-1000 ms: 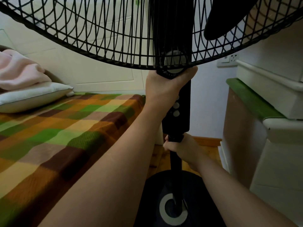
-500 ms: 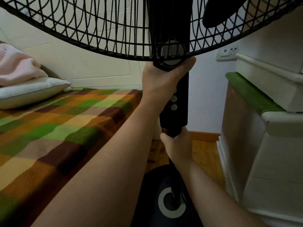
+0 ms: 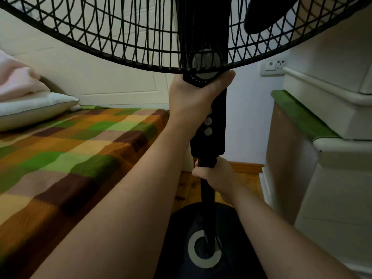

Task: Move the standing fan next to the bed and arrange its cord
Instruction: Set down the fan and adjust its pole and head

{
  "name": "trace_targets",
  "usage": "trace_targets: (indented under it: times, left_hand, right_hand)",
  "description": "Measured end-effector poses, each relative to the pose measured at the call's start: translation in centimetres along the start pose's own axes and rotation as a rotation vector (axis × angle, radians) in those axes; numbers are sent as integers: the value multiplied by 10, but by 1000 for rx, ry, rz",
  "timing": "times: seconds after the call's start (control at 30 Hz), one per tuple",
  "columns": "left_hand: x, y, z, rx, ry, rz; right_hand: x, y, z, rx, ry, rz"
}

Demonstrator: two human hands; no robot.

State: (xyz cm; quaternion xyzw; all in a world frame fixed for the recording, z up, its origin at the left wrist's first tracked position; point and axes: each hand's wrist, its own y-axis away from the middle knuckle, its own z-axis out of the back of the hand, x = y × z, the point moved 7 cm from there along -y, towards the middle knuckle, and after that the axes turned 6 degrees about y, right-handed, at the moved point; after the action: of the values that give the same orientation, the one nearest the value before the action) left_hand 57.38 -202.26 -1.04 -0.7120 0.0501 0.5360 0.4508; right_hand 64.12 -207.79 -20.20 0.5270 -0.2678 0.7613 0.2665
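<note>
Nearest, the round dark base (image 3: 181,238) of the fan (image 3: 213,143) sits on the wood floor (image 3: 248,181), in the gap between the bed (image 3: 70,150) on the left and a pale cabinet (image 3: 287,158) on the right. Its pole (image 3: 207,206) stands upright from a white ring in the base. The right hand (image 3: 219,176) is wrapped tight round the pole, just under the black control box. Higher up, the left hand (image 3: 191,99) clamps the top of that box, thumb across the front below a grey dial (image 3: 205,61), fingers hidden behind. Two round buttons show just beside the wrist. The wire grille (image 3: 120,37) spreads wide above both hands, with one dark blade (image 3: 265,15) behind it. A checked blanket in green, orange and brown covers the bed. Farther back a white pillow (image 3: 34,109) lies on it with a pink cloth (image 3: 16,81) on top. A socket (image 3: 273,66) is on the far wall
</note>
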Motion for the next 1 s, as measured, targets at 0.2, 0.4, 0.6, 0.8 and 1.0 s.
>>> trace_targets:
  times: [0.2,0.4,0.6,0.8,1.0]
  left_hand:
    - [-3,2,1,-19,-7,-11]
    - [-4,3,0,-31,-5,-33]
    - [-3,2,1,-34,1,-30]
    - [-3,3,0,-33,-3,-49]
    - [-6,2,0,-6,-18,-50]
  right_hand:
    - [4,1,-5,-166,-38,110]
    - [-3,-1,-5,-290,-19,140]
    - [-7,3,-6,-440,5,127]
    - [-9,6,-6,-485,4,62]
    - [-3,7,-5,-343,-67,107]
